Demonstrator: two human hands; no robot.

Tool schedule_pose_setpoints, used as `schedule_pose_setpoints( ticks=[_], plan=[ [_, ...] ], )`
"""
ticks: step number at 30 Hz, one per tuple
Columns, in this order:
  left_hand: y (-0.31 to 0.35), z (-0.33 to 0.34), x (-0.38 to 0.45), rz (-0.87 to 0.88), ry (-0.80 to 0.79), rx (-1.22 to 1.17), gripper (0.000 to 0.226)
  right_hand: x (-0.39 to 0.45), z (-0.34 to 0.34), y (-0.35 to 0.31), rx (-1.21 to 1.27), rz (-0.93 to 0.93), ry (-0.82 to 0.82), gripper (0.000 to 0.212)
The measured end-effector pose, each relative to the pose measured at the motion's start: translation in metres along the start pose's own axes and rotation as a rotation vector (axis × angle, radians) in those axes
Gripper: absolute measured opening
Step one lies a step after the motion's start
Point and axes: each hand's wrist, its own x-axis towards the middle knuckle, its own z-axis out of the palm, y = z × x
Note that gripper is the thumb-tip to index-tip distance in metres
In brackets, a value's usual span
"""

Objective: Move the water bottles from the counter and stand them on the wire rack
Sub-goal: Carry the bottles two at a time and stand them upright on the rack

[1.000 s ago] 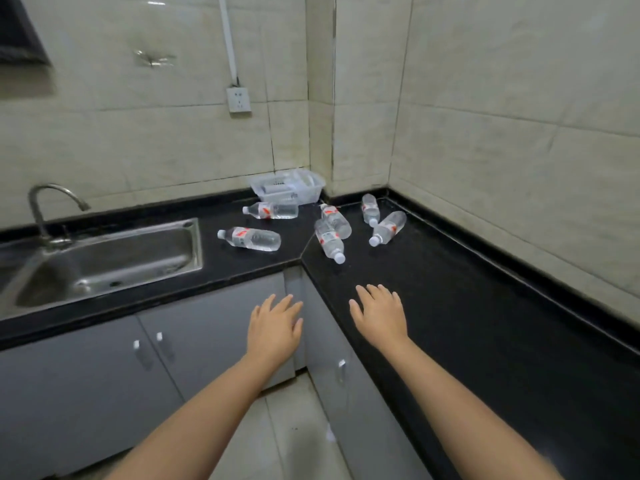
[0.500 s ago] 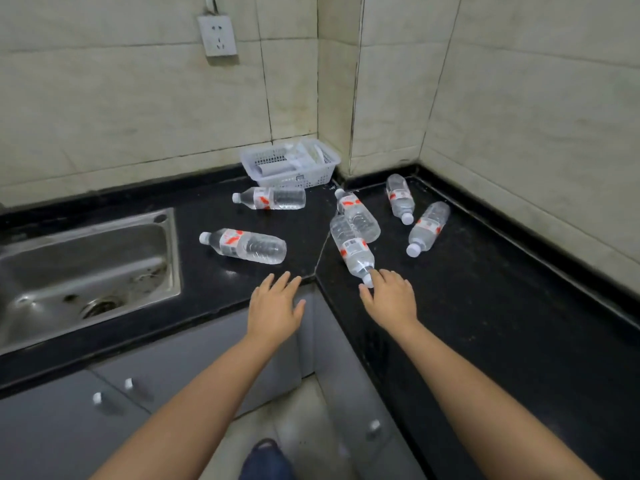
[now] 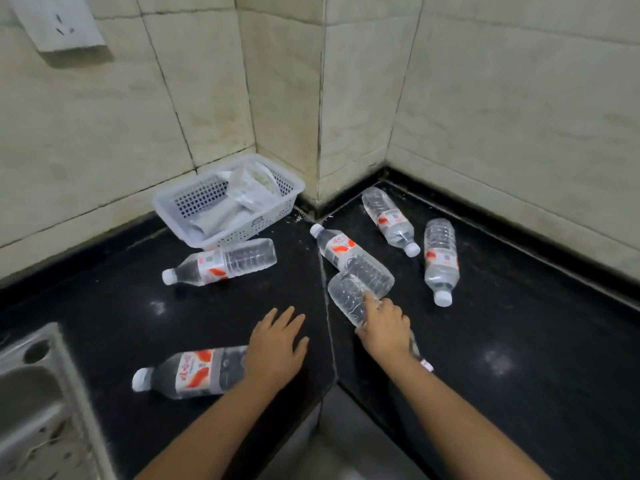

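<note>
While reaching over the front edge of the black desk (image 3: 519, 341), grips one water bottle (image 3: 349, 299) in the right hand (image 3: 384, 327), fingers curled round its middle, probably to lift it. Holds the left hand (image 3: 277, 344) flat, fingers straight, at the base of a second bottle (image 3: 194, 372), seemingly next. Shows other bottles (image 3: 441, 258) lying flat toward the back corner, beside a white basket (image 3: 173, 206). Shows pale tiled walls (image 3: 502, 116), a steel sink (image 3: 31, 393) at the left edge, no wire rack.

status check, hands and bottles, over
Right hand grips one bottle. Left hand open over counter. Five other bottles lying down. No rack in view.
</note>
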Motion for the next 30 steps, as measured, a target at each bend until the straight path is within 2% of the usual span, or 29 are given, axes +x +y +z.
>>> schedule_pose_setpoints(
  ticks=[6,10,14,17,19,21,23,26,28,30],
  plan=[
    [0.028,0.012,0.056,0.182,-0.024,-0.026,0.045,-0.008,-0.013,0.048,-0.081,-0.073,-0.120,0.078],
    [0.077,0.023,0.081,0.446,-0.014,0.020,0.043,-0.024,-0.030,0.110,-0.274,-0.100,-0.165,0.064],
    [0.125,0.030,0.101,0.625,-0.027,0.053,0.042,-0.041,-0.043,0.182,-0.315,0.012,-0.140,0.051],
    [0.162,0.039,0.121,0.583,-0.108,0.024,0.040,-0.043,-0.047,0.226,-0.039,0.152,-0.136,0.050],
    [0.190,0.045,0.142,0.471,-0.162,-0.056,0.039,-0.034,-0.048,0.231,0.227,0.259,-0.025,0.040],
    [0.220,0.049,0.164,0.293,-0.206,-0.158,0.046,-0.024,-0.047,0.224,0.442,0.422,0.149,0.054],
    [0.244,0.057,0.181,0.121,-0.262,-0.230,0.065,-0.015,-0.037,0.214,0.484,0.579,0.210,0.058],
    [0.267,0.074,0.195,-0.007,-0.255,-0.217,0.086,-0.009,-0.027,0.209,0.512,0.725,0.166,0.080],
    [0.271,0.080,0.198,-0.005,-0.212,-0.158,0.088,-0.007,-0.030,0.218,0.574,0.776,0.152,0.085],
    [0.265,0.083,0.197,0.070,-0.206,-0.085,0.086,-0.014,-0.030,0.230,0.600,0.777,0.115,0.085]
  ],
)
